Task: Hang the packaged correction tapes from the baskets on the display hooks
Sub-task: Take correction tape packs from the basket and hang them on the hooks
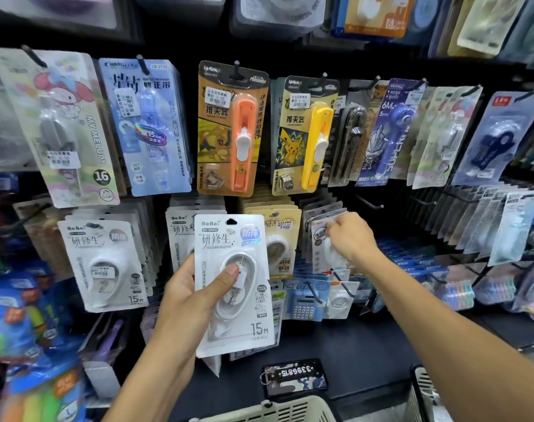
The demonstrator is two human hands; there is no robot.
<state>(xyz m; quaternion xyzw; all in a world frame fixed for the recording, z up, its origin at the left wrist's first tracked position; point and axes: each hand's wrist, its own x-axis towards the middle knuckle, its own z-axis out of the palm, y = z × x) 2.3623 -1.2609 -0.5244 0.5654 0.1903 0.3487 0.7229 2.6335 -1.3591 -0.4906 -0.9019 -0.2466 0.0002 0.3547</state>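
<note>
Nearest you, the slatted cream plastic basket (278, 411) rim sits at the bottom edge. Above it, your left hand (186, 300) grips a glossy white carded correction tape (233, 284), thumb pressed on its oval blister. Your right hand (349, 237) pinches a hanging pack (322, 239) farther back, among black wire display hooks (369, 204).
</note>
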